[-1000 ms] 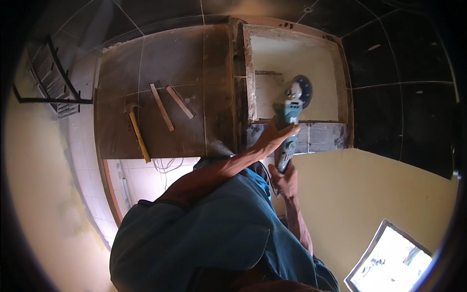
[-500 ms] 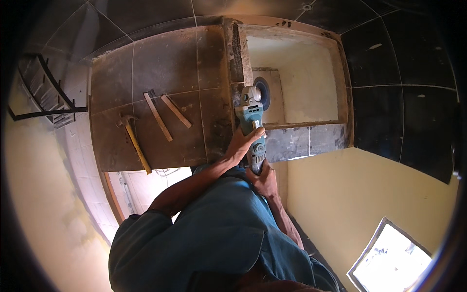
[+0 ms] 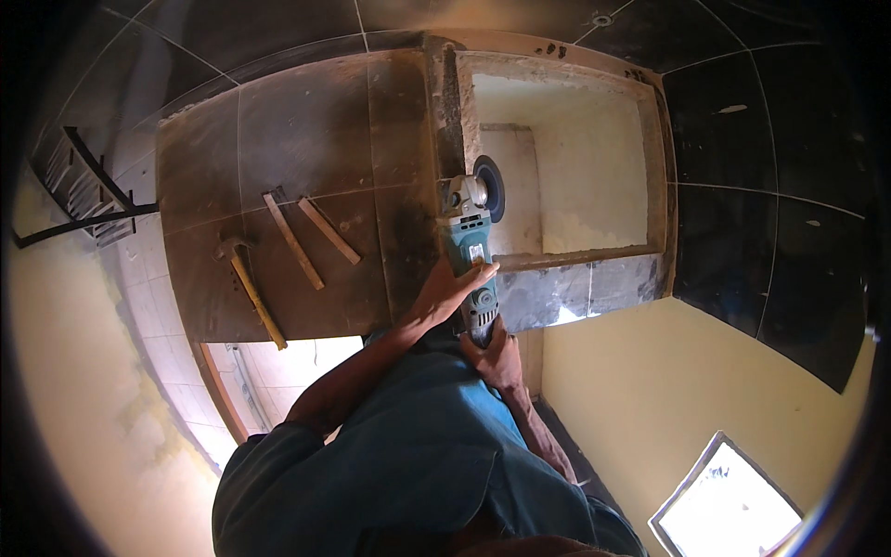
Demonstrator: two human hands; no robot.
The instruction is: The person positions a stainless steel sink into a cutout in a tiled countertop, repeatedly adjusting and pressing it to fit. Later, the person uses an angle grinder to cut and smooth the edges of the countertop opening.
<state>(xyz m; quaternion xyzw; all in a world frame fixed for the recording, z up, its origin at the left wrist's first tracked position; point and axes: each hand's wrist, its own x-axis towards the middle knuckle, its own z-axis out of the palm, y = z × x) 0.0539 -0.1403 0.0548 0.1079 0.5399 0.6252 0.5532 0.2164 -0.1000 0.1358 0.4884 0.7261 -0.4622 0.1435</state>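
Observation:
Both of my hands are closed on a teal and grey angle grinder (image 3: 471,243). My left hand (image 3: 451,288) wraps its body in the middle, thumb lying across the top. Round the rear end of the grinder my right hand (image 3: 496,355) is closed. The dark cutting disc (image 3: 489,188) stands on edge at the tool's right side. It is over the left edge of a rectangular opening (image 3: 589,162) in the counter. Whether the disc touches that edge I cannot tell.
Left of the grinder, a hammer with a yellow handle (image 3: 257,302) lies on the dusty dark-tiled counter (image 3: 306,153). Two wood-like strips, a longer one (image 3: 295,243) and a shorter one (image 3: 330,232), lie beside it. A black metal rack (image 3: 97,190) stands far left. Black tiles (image 3: 719,139) cover the right wall.
The view has shifted slightly, so the counter sits a little lower. The grinder has moved slightly toward me along the opening's left edge, both hands still on it.

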